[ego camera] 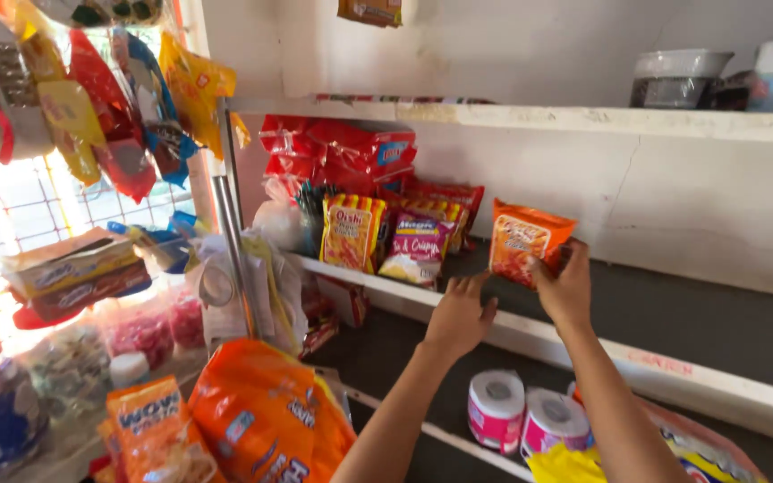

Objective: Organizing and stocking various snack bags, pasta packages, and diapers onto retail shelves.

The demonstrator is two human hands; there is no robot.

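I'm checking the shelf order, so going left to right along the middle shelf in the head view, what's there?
Yellow striped snack pack → purple snack pack → left hand → orange snack packet, held upright by the right hand.

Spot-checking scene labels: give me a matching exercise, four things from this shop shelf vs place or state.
1. orange snack packet
2. left hand
3. paper rolls
4. metal bowl

A. top shelf, far right
B. lower shelf, below the arms
C. pinched upright by the right hand
D. open, fingers at the middle shelf edge

Pairs: 1-C, 2-D, 3-B, 4-A
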